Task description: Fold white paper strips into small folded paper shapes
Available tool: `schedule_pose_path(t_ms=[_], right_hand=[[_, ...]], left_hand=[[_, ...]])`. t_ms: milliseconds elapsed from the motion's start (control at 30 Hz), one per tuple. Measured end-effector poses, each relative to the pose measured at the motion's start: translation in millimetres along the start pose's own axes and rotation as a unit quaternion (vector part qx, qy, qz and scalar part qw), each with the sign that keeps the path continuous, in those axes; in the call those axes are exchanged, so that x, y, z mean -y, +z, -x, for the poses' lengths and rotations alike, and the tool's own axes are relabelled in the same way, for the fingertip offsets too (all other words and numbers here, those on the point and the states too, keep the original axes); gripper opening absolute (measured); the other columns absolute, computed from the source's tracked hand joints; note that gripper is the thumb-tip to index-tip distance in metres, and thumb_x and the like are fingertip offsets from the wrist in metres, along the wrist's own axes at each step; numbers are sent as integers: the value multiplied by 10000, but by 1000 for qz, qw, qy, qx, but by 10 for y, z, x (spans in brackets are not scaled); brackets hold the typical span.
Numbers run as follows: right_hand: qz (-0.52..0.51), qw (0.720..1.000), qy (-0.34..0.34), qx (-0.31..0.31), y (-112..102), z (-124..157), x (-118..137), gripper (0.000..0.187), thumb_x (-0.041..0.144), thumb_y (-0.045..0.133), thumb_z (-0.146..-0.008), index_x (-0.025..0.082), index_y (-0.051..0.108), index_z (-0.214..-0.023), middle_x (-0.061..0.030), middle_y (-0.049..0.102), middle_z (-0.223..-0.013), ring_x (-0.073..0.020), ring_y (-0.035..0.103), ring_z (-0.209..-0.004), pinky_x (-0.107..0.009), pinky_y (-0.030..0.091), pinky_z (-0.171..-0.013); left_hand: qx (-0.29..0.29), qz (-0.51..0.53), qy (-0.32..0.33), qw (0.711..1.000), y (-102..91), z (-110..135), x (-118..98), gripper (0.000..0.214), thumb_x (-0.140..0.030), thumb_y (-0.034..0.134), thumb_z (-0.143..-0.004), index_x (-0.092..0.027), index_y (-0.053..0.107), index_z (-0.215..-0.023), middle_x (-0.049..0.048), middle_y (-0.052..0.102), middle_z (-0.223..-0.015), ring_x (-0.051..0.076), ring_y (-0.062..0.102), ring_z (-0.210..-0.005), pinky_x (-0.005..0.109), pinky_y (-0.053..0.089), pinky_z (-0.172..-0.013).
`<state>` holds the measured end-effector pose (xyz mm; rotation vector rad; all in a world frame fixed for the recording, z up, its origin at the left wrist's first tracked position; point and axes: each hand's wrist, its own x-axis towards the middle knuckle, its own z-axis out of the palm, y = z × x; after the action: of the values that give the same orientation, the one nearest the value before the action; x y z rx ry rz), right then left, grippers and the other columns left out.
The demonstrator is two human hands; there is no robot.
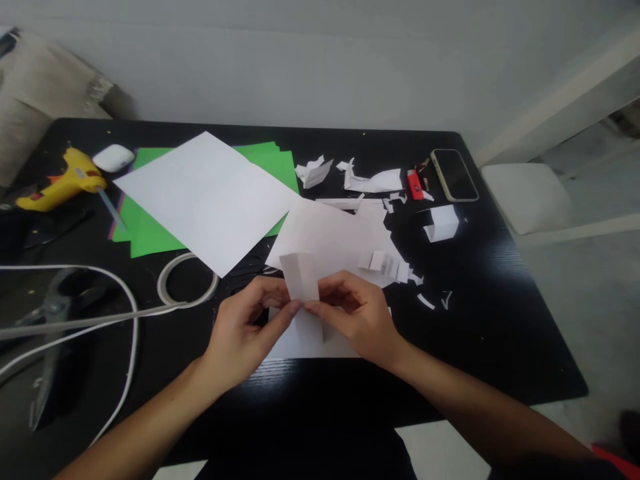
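Observation:
Between my two hands is a narrow strip of white paper (302, 277) with a crease along its length, held upright over the desk. My left hand (253, 320) pinches its left edge with thumb and fingers. On the other edge my right hand (360, 317) does the same, and the two thumb tips almost meet in front of the strip. Larger white sheets (330, 233) lie flat beneath and behind the hands. Just past my right hand rests a small folded paper piece (383, 263).
Left of the hands are a white cable (135, 333), pliers (50, 340) and a yellow glue gun (75, 180). A white sheet (210, 200) covers green sheets (155, 233). Paper scraps (375, 181), a red lighter (415, 185), a phone (454, 175) and a folded paper (442, 223) lie at the right.

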<state>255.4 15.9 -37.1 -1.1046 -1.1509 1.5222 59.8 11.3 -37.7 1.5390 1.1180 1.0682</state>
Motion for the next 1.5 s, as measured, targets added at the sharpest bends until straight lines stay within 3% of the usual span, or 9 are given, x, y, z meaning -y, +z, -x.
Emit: schedule_pose_path(t_ms=[267, 433, 767, 967, 1233, 1500], right_hand=[[51, 998, -15, -20, -6, 27, -9, 310, 272, 865, -790, 254, 730, -1069, 2, 735, -829, -166, 727, -786, -325, 627, -762], [80, 995, -54, -25, -2, 43, 9, 276, 261, 859, -795, 234, 744, -1045, -4, 740, -815, -163, 728, -753, -322, 628, -738], [95, 993, -70, -16, -1, 55, 41, 138, 254, 830, -827, 218, 780, -951, -35, 791, -878, -182, 749, -782, -338, 642, -741], [80, 993, -81, -13, -10, 53, 37, 241, 238, 855, -795, 236, 757, -1015, -15, 760, -874, -166, 738, -782, -324, 646, -752], [79, 995, -67, -3, -7, 39, 42, 141, 276, 846, -809, 216, 768, -910, -28, 785, -861, -173, 743, -766, -337, 644, -753], [81, 995, -53, 5, -16, 50, 47, 132, 289, 848, -811, 218, 769, -889, -28, 784, -843, -178, 743, -764, -333, 636, -731]], left_hand=[[27, 44, -56, 997, -37, -23, -23, 42, -179, 705, -930, -199, 671, -947, -3, 695, -762, 122, 653, -680, 229, 541, -638], [37, 71, -92, 993, -59, -17, -1, 44, -210, 710, -928, -198, 680, -957, 0, 671, -762, 128, 635, -694, 233, 530, -650], [48, 48, -92, 993, -63, -45, -21, 11, -206, 717, -913, -195, 717, -912, 1, 705, -737, 122, 660, -657, 211, 532, -607], [47, 54, -93, 993, -82, -20, -17, 57, -196, 722, -908, -196, 731, -965, 18, 731, -774, 141, 683, -676, 233, 555, -610], [39, 43, -72, 996, -83, -11, -9, 74, -183, 735, -891, -210, 753, -957, 31, 766, -867, 158, 718, -752, 252, 587, -667], [53, 24, -61, 996, -63, -5, -5, 83, -264, 729, -927, -212, 786, -959, 36, 768, -800, 189, 739, -755, 272, 595, -637]])
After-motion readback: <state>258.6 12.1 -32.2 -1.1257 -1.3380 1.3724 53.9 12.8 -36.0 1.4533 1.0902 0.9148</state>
